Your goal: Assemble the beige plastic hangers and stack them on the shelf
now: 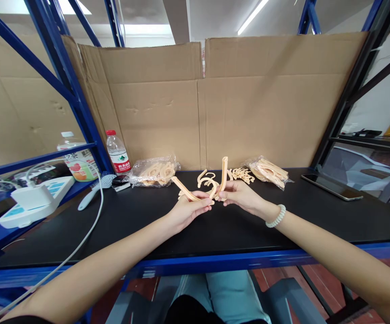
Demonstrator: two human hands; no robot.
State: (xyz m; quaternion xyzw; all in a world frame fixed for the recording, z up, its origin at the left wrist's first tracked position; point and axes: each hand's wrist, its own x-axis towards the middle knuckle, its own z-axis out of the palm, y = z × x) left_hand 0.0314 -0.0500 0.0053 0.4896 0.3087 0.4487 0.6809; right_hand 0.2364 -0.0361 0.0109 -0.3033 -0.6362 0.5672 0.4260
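The person's left hand pinched a pale strip slanting toward ten o'clock; the right hand grasped a second strip pointing toward twelve. Both were over the black tabletop, with a left bag at ten o'clock from the hands and a right bag at two.

Bench: black-topped, blue-edged
Cardboard wall: tall, creased, upright
Floor: reddish, seamed
Ceiling strip light: lit, slanting
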